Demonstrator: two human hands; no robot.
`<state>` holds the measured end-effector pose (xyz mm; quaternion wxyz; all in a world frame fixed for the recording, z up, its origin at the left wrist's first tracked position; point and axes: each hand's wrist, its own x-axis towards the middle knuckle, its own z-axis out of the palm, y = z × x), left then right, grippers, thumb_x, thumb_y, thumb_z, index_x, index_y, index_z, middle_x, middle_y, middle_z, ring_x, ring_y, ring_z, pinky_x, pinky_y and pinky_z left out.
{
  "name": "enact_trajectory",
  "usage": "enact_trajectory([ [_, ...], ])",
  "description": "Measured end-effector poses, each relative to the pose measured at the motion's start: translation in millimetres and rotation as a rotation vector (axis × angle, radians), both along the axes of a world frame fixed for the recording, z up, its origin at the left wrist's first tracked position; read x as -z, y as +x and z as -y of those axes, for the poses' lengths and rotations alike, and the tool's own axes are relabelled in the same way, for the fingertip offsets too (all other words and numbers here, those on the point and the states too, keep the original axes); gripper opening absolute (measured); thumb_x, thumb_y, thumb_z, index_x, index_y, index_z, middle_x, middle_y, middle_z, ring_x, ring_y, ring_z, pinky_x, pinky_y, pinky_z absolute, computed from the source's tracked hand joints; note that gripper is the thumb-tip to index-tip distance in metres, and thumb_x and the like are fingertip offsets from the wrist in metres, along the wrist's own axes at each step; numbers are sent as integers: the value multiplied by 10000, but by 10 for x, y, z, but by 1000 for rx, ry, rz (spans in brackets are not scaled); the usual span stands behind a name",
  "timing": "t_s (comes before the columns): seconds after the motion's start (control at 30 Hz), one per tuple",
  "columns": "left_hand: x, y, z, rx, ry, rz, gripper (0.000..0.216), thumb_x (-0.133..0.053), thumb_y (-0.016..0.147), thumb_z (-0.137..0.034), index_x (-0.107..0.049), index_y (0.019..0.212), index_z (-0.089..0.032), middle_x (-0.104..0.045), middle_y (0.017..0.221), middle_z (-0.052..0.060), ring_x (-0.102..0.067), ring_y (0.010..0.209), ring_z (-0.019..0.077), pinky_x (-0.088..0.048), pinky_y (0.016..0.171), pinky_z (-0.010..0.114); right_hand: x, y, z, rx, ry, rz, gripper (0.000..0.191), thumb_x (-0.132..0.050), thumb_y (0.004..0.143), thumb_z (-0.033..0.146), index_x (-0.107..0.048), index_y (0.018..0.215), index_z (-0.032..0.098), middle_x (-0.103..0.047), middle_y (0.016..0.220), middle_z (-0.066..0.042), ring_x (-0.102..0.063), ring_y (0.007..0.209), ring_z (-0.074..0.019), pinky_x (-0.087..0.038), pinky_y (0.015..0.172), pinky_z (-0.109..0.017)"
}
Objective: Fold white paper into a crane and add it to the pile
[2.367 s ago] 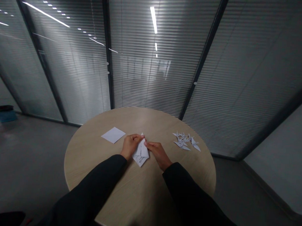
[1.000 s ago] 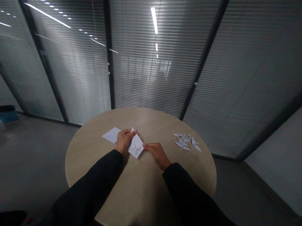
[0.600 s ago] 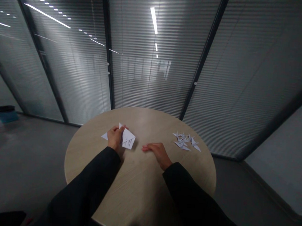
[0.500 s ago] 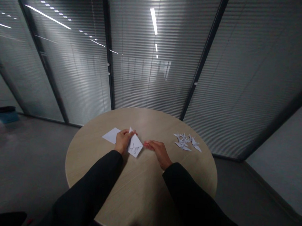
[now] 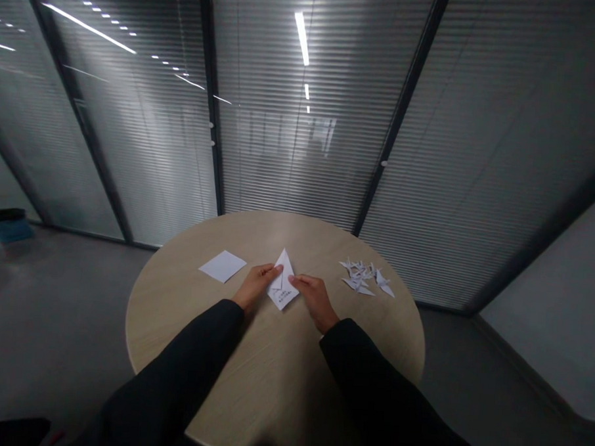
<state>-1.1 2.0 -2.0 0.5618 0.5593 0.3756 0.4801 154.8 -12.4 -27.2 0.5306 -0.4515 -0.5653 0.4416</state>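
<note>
Between my two hands is a folded sheet of white paper (image 5: 284, 293), kite-shaped, with a point at the top and dark printed marks on its lower half. My left hand (image 5: 258, 284) pinches its left edge, thumb on top. On the opposite edge, my right hand (image 5: 315, 296) grips the paper with the thumb in front and the fingers mostly behind. A flat white square of paper (image 5: 222, 266) lies to the left of my left hand, apart from it. Several folded paper cranes (image 5: 360, 277) sit in a cluster to the right.
All of this is on a round wooden table (image 5: 184, 336). Glass partitions with blinds (image 5: 290, 170) rise behind its far edge. A blue bin with a dark liner (image 5: 7, 225) stands on the floor at the far left.
My left hand has brought the folded paper rightward and turned it so its point faces up. My right hand, apart from the paper before, now holds its right edge.
</note>
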Motion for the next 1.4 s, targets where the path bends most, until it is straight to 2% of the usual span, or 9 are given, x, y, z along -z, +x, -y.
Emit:
enact_trajectory([
  [0.13,2,-1,24,77,-28,7,455,-727,604,-564,-666,678,-119,-657,613,62,-572,544,155,-422,569,270,2,13,-17,32,17,-12,332,-672,696,481,-720,736,155,-698,694,-44,-616,665,-201,-442,635,-301],
  [0.7,27,38,48,32,-69,86,353,-761,615,-439,-694,703,-104,-674,632,77,-573,539,143,-418,561,262,-32,7,9,44,17,26,326,-648,707,465,-710,720,146,-686,688,-45,-598,639,-186,-422,613,-291],
  [0.83,66,32,18,14,-46,74,397,-750,610,-482,-674,705,-104,-652,621,51,-543,518,124,-387,527,244,-40,25,2,67,60,205,331,-606,747,470,-678,647,162,-658,642,-27,-577,616,-167,-409,605,-275],
  [0.93,103,17,-19,2,-23,-8,429,-732,613,-512,-660,703,-99,-631,607,39,-516,503,114,-349,492,233,-44,49,-23,155,123,356,341,-590,764,488,-642,620,184,-632,615,-6,-563,621,-154,-397,609,-258],
  [1.03,117,14,-23,84,-34,-119,425,-734,610,-502,-653,695,-94,-608,582,30,-498,489,108,-334,480,230,-68,72,-50,215,160,213,293,-614,744,481,-646,724,190,-661,710,-11,-585,694,-161,-421,652,-258],
  [1.13,95,28,16,175,-37,-167,397,-726,627,-485,-647,692,-101,-597,574,23,-499,492,106,-342,492,231,-103,84,-47,158,125,2,290,-667,691,456,-666,745,171,-665,730,-22,-585,702,-172,-429,652,-271],
  [1.27,38,34,62,211,-35,-200,379,-721,631,-477,-639,676,-109,-594,572,22,-499,498,106,-343,500,232,-130,61,-2,157,87,-119,249,-709,655,410,-689,683,164,-647,672,-8,-556,656,-157,-413,635,-275],
  [1.4,37,21,46,223,-25,-253,364,-715,634,-463,-634,653,-108,-592,563,23,-497,500,108,-338,499,233,-108,35,4,124,54,-259,229,-728,638,378,-714,716,163,-673,729,-21,-574,689,-157,-435,677,-287],
])
